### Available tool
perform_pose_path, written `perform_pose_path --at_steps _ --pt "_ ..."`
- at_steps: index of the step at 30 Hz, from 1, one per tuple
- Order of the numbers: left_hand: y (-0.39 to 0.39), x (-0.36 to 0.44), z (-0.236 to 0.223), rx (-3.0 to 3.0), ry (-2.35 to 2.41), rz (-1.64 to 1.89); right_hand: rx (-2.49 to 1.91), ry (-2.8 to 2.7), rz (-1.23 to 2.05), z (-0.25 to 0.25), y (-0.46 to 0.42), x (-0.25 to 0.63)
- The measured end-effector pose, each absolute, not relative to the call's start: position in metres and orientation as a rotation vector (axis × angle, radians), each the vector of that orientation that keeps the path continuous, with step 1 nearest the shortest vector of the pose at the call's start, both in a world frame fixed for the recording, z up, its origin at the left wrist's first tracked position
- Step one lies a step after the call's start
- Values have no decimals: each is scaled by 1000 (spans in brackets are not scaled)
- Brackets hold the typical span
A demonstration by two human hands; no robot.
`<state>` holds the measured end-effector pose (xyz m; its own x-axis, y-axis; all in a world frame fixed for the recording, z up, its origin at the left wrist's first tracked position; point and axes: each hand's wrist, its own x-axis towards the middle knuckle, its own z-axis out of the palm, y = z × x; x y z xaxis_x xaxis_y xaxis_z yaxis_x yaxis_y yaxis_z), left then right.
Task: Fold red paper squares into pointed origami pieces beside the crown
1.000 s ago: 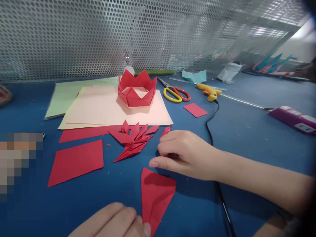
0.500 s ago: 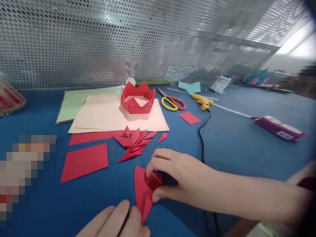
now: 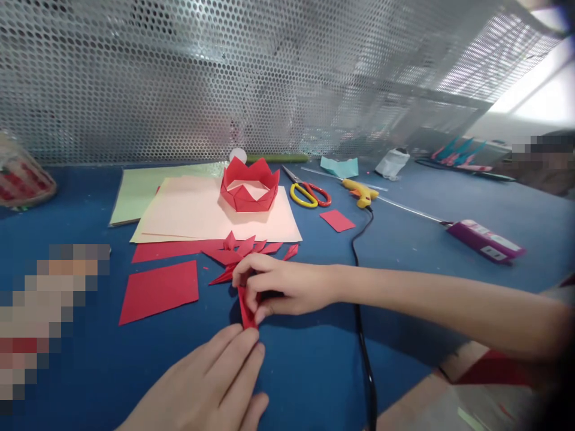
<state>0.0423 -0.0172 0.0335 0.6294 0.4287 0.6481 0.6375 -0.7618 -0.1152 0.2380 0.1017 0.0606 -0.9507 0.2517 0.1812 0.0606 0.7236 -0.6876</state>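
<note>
A rounded container (image 3: pixel 24 179) at the far left shows red and white patches, perhaps contents. Near mid-table, the right hand (image 3: pixel 287 284) pinches a narrow, creased red paper (image 3: pixel 245 312) between its fingers; the left hand's (image 3: pixel 211 383) bunched fingers meet its near end, grip unclear.

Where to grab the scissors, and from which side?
Likely by the yellow loop and red loop, coming from the near side: the scissors appear to lie flat, loops toward the camera, blades pointing away toward the mesh panel.
</note>
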Motion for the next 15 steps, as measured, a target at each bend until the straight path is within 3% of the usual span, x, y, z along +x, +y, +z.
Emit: perform_pose_path --at_steps 7,15 --pt "-6 35 36 -2605 -767 -799 -279 -2461 1075 53 106 242" --pt "-2 50 24 -2498 -827 -960 -845 -2198 935 48 100 244"
